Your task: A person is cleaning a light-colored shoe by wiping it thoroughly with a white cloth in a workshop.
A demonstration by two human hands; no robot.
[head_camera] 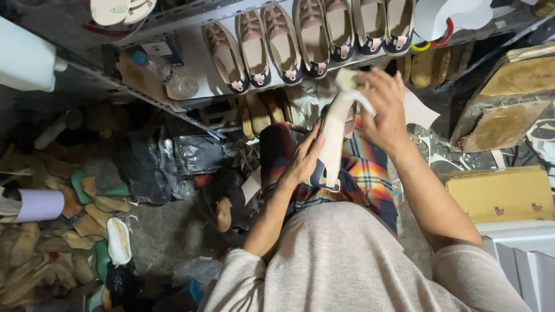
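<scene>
I sit with a plaid cloth (364, 173) over my lap. My left hand (303, 159) grips the side of a pale shoe sole (334, 138) with a dark blue edge, held upright over my knees. My right hand (383, 107) pinches a small pale cloth or paper piece (348, 81) at the sole's upper end. Just beyond, a row of several matching pink and navy shoes (312, 37) lies on a white metal shelf (196, 58).
A clear plastic bottle (167, 78) lies on the shelf's left part. Wooden shoe lasts and soles (52, 254) pile on the floor at left, beside dark plastic bags (167, 159). Cardboard boxes (500, 193) and a white unit (523, 254) stand at right.
</scene>
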